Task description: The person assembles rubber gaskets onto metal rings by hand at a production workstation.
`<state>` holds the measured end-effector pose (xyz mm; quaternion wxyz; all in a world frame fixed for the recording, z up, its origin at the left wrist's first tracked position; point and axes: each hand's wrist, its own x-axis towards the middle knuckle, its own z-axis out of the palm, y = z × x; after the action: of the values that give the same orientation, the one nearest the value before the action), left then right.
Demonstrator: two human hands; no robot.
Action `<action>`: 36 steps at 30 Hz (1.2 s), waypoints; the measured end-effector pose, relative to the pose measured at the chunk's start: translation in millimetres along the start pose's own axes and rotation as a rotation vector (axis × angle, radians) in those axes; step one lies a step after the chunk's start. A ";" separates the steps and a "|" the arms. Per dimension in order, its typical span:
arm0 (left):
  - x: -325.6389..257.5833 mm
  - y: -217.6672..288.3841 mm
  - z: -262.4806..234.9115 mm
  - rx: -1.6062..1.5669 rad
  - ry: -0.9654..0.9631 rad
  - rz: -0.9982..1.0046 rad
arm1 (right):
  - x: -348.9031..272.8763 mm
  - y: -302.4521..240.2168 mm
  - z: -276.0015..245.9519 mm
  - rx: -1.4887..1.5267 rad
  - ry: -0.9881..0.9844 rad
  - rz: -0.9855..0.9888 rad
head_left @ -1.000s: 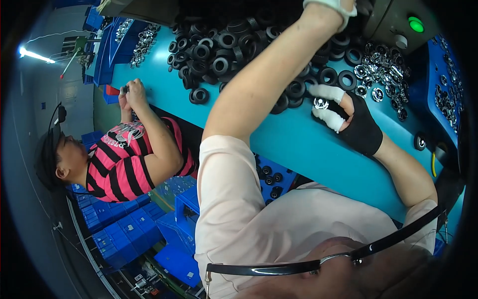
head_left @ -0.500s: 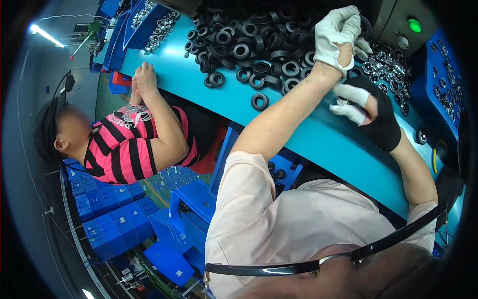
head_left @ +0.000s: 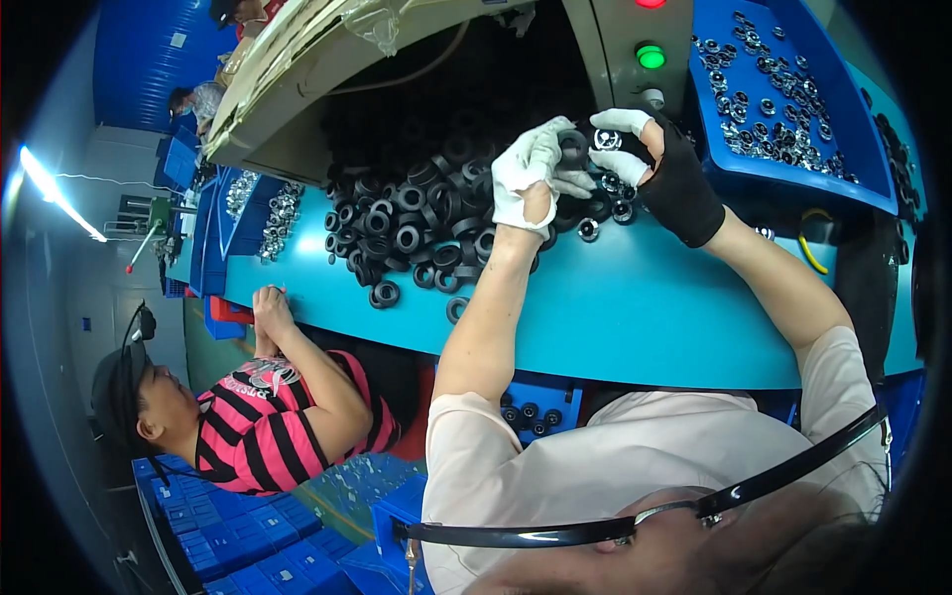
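Observation:
My left hand (head_left: 526,177), in a white glove with an opening at the wrist, is closed on a small black rubber tyre (head_left: 573,149). Facing it, my right hand (head_left: 679,183) wears a black glove with white covers on its fingertips. Between those fingertips it pinches a chrome wheel hub (head_left: 606,140). Tyre and hub are side by side; whether they touch I cannot tell. Just below the hands, several loose chrome hubs (head_left: 588,229) lie on the turquoise table (head_left: 635,317). A heap of black tyres (head_left: 407,218) spreads left of my left hand.
Behind the heap stands a beige machine housing (head_left: 630,84) with a lit green button (head_left: 651,57). A blue bin (head_left: 793,171) of chrome hubs sits at right. At left, a co-worker in a striped shirt (head_left: 288,421) sits at the table. An under-table blue tray (head_left: 560,397) holds dark wheels.
The view has swung, bringing the machine and right-hand bin further into sight. My hands, staggered before, now face each other, with the tyre visible in the left and the hub in the right.

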<state>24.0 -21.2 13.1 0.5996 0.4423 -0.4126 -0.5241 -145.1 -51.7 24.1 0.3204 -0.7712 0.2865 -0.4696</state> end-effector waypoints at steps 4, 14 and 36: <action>0.0 -4.0 3.0 0.041 -0.027 -0.033 | 1.1 6.0 -1.1 0.115 -0.064 0.012; 8.0 -8.0 4.1 0.092 -0.017 0.109 | 12.7 28.9 -5.3 -0.337 -0.107 -0.232; 3.6 4.9 1.8 0.015 0.021 -0.084 | 11.4 22.8 1.1 0.068 -0.016 0.052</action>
<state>24.0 -24.6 18.4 0.5781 0.4692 -0.3910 -0.5411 -142.8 -74.3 12.5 0.3610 -0.7556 0.2878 -0.4645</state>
